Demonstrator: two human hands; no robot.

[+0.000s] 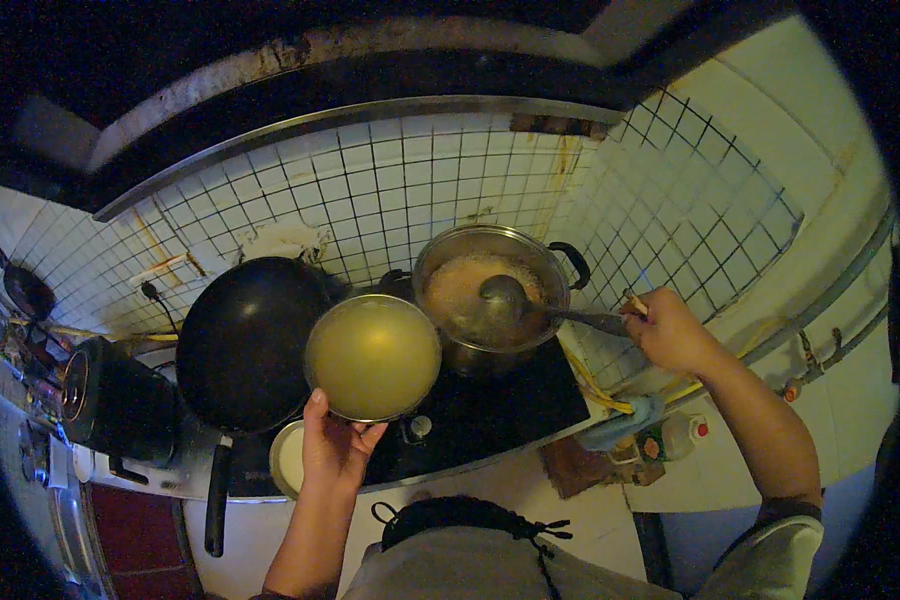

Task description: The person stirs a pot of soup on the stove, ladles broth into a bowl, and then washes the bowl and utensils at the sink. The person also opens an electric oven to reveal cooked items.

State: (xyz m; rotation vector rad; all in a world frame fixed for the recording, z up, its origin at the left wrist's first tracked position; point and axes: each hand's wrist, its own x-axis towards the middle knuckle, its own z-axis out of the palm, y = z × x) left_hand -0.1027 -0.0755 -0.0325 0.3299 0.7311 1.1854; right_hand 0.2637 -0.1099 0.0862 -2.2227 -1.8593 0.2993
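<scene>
My left hand [337, 442] holds a round bowl of yellowish, cloudy liquid [373, 358] by its near rim, above the black stovetop and just left of the pot. My right hand [667, 330] grips the handle of a metal ladle [504, 298]. The ladle's head is over or in the steel pot [487, 345], which holds a foamy, light brown liquid [450, 289]. Whether the ladle touches that liquid cannot be told. Part of the pot's left side is behind the bowl.
A black frying pan [247, 345] sits left of the bowl, its handle pointing towards me. A pale round dish [291, 459] is partly behind my left wrist. A dark appliance [116, 401] stands further left. Beyond the stove is a tiled wall [390, 172]; a plastic bottle [679, 436] is at lower right.
</scene>
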